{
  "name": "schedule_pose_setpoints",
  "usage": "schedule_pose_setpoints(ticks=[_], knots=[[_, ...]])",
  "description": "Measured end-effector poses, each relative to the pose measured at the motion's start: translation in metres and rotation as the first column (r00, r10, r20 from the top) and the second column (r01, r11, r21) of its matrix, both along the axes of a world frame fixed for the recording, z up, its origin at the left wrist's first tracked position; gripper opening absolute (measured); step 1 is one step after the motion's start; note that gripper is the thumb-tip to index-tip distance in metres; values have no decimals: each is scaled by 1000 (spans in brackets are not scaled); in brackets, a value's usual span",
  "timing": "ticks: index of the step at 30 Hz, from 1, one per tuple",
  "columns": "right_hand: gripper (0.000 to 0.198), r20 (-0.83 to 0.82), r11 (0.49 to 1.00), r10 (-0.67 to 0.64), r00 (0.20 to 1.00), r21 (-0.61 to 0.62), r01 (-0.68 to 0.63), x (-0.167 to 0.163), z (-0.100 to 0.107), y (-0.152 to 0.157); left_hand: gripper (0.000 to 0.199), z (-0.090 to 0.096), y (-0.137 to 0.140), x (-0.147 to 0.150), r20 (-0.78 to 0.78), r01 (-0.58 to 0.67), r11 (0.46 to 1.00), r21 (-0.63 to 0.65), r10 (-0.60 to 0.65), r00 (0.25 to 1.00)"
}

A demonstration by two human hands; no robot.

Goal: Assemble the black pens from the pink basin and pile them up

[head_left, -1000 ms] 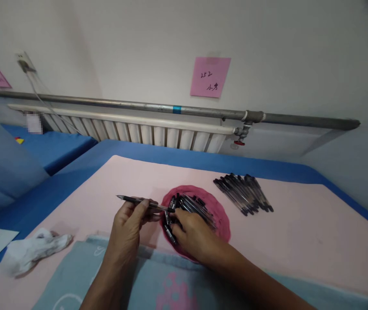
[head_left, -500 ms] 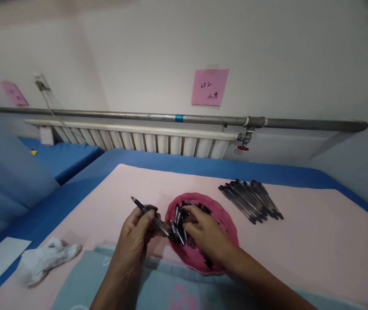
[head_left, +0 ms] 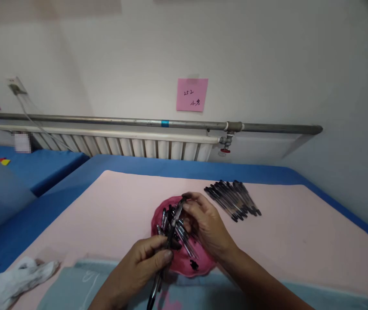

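Note:
My left hand [head_left: 146, 262] is closed round a clear-barrelled pen [head_left: 154, 289] with black ends, which slants up over the pink basket [head_left: 199, 265]. Between the thumb and fingers of my right hand [head_left: 206, 224] is a clear pen cap [head_left: 178, 210] with a black end. This cap lines up with the upper end of the pen; whether it is seated there I cannot tell. Loose pen parts [head_left: 185, 241], clear with black, lie in the basket beneath both hands.
Several pens [head_left: 232, 200] lie side by side on the pink sheet [head_left: 293, 241], right of the basket. A crumpled white cloth [head_left: 19, 277] is at the left, beside a blue-green fabric [head_left: 74, 286]. Behind the blue surface run a radiator [head_left: 138, 147] and a pipe [head_left: 106, 121].
My right hand has come up from among the basket's parts with a cap. The pen in my left hand has swung from pointing up-left to pointing up-right, over the basket. The view has shifted.

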State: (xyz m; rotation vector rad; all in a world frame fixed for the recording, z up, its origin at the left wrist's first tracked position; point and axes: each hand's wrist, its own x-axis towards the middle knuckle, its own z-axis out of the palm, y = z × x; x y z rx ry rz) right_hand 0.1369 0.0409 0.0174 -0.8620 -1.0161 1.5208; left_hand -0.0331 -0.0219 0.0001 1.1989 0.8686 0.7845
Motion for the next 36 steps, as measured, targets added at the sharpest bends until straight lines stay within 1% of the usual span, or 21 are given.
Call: schedule_pose_setpoints(ticks=[4,7,11,16,19,21,22,24,26,27,28,29,30,31,32,33,34,36], knots=[[20,50,997,72,996,14,-73,-1,2,-7,25,-1,1,0,17,-9,1000,-12,9,1000],[18,65,996,91,994,11,-92,-4,3,-12,21,-4,3,2,78,-58,997,-48,61,995],[18,54,996,88,995,-37,-87,-7,-3,-14,34,-11,6,6,160,-166,980,-106,181,970],[31,-2,984,114,993,-136,-113,-9,-9,-16,44,-14,9,12,166,-322,939,-118,339,926],[27,74,967,198,977,-180,-182,-11,-7,-23,50,-15,10,14,141,-403,912,-77,410,901],[21,122,960,232,965,-189,-207,-12,-4,-27,53,-14,9,16,113,-404,913,-52,407,906],[19,127,963,225,966,-182,-200,-12,-1,-28,53,-13,7,18,107,-402,915,-42,404,909],[17,122,980,159,980,-137,-142,-8,5,-27,51,-9,4,21,122,-421,907,-15,419,900],[17,157,999,32,987,-25,-28,2,11,-20,49,-3,2,22,125,-488,873,18,483,867],[18,211,996,-64,975,70,50,10,14,-15,48,0,1,23,107,-526,850,33,520,847],[18,283,972,-186,941,195,133,20,15,-8,47,3,1,22,82,-555,830,52,551,831],[19,378,919,-322,868,344,191,30,15,0,46,5,1,22,56,-576,814,71,573,817],[20,481,845,-468,741,489,216,42,13,9,44,7,2,21,34,-588,804,87,588,808],[21,586,779,-583,563,601,180,55,9,18,43,8,2,20,18,-595,797,102,596,803],[22,682,744,-648,339,661,93,67,4,28,42,8,3,19,9,-599,793,115,602,798],[22,742,747,-662,106,664,13,79,-3,36,42,8,4,19,6,-601,790,123,605,796],[21,757,758,-652,31,652,13,90,-9,44,42,8,4,18,7,-602,789,126,606,796],[23,768,767,-638,-51,640,41,108,-21,56,41,6,5,18,13,-602,788,128,605,796]])
